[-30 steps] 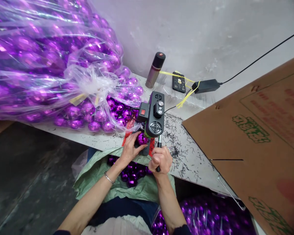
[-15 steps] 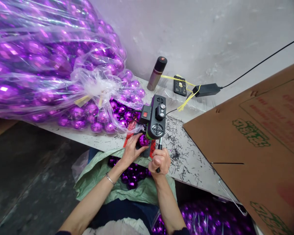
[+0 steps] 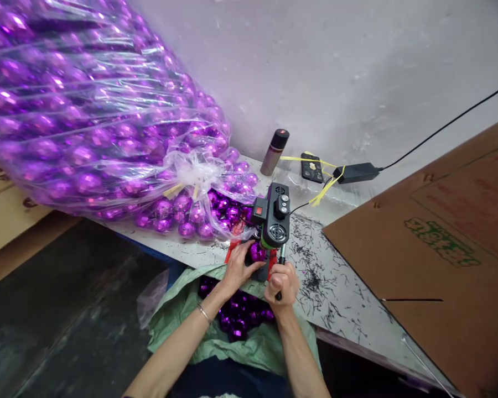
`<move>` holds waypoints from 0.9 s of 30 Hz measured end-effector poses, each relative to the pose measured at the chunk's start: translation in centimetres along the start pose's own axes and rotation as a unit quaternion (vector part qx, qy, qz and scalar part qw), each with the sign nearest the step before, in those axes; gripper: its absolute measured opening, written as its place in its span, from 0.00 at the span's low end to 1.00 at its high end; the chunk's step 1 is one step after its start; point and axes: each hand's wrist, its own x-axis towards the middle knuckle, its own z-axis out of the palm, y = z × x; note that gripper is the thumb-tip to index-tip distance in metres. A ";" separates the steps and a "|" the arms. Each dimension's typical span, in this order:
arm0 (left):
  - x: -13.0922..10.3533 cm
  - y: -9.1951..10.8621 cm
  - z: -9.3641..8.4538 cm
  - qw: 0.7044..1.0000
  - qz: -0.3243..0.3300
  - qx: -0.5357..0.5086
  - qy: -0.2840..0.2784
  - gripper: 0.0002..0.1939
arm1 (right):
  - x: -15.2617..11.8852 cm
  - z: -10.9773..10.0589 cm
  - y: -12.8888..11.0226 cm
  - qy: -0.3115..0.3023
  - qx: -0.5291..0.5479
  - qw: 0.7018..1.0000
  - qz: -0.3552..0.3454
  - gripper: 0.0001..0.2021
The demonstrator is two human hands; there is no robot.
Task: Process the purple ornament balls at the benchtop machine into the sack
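Under the head of a small black machine sits a shiny purple ball. My left hand holds this ball from the left, thumb in front and fingers behind. My right hand is wrapped round the black-gripped lever at the machine's right side. A green sack lies open below my hands, with many purple balls inside. Left of the machine, more purple balls spill from the mouth of a big clear bag.
Behind the machine stand a dark-capped bottle, a phone and a black power adapter with yellow strap. Black bits litter the white table. A large cardboard box fills the right; another carton is at the left.
The view has shifted, so the whole scene sits lower and further right, and more of the left carton shows. Both hands keep their holds on the ball and the lever.
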 end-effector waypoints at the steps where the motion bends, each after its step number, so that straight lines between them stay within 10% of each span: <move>1: 0.1 0.0 0.0 1.000 -0.003 -0.002 -0.004 0.32 | 0.6 -0.2 -0.3 0.001 0.007 1.000 0.012 0.15; 6: -0.7 0.3 -0.6 1.000 0.004 -0.014 -0.021 0.31 | 4.9 -1.5 -1.7 0.002 0.040 0.986 0.159 0.13; 13: -5.1 -0.2 -4.1 0.996 0.074 0.023 -0.053 0.50 | 4.9 -1.5 -1.9 -0.002 0.040 0.992 0.116 0.14; 19: 5.2 -0.7 -6.3 0.981 0.066 0.180 0.043 0.22 | 4.4 -1.3 -2.0 0.001 0.029 0.996 0.085 0.14; 23: 12.7 -0.7 -5.8 0.945 -0.016 0.312 -0.094 0.21 | 4.4 -1.4 -2.1 -0.008 0.032 0.995 0.090 0.15; 27: 15.0 -1.1 -5.3 0.946 -0.029 0.298 -0.122 0.18 | 4.4 -1.5 -2.0 -0.011 0.025 0.996 0.084 0.14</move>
